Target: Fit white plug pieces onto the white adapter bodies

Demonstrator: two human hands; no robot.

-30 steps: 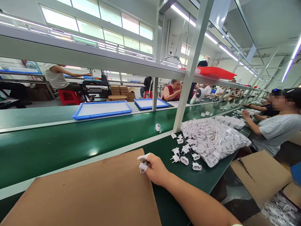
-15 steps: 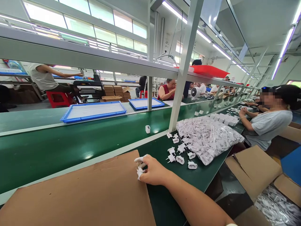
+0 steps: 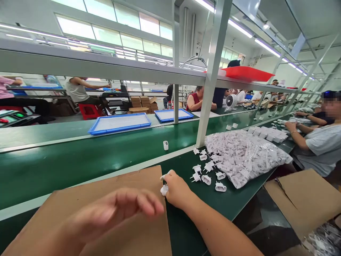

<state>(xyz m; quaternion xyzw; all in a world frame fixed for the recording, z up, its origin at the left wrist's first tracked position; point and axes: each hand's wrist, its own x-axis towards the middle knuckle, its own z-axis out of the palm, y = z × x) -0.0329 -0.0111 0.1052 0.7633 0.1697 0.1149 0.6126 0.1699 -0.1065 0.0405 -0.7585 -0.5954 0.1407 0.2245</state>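
brown cardboard [image 3: 149,234] is lying on the dark green bench, and the person's right hand [image 3: 178,188] is hanging at its right edge. its fingers are pinching nearly together around a white plug piece [image 3: 164,190], whose outline is blending with the pale cover [image 3: 163,177] on a fingertip. at about eight o'clock from there, the left hand [image 3: 119,209] is blurring above the cardboard, fingers loosely curling and spreading a little, and i'm seeing nothing in its grasp.

at two o'clock from the right hand, loose plug pieces [image 3: 206,180] are scattering over the bench, and just past them a clear bag [image 3: 247,156] is bulging with many more. one white adapter housing [image 3: 165,145] is standing towards twelve o'clock on the green belt [image 3: 80,170]. blue-rimmed trays [image 3: 119,123] are sitting beyond the belt towards eleven.

nearer three o'clock, a co-worker in a pale shirt [image 3: 323,144] is sitting, hands close together, beside rows of white blocks [image 3: 268,134]; lower on that side, a carton [image 3: 298,195] is spreading its flaps. overhead at one o'clock, a red tray [image 3: 247,73] is resting on the shelf.
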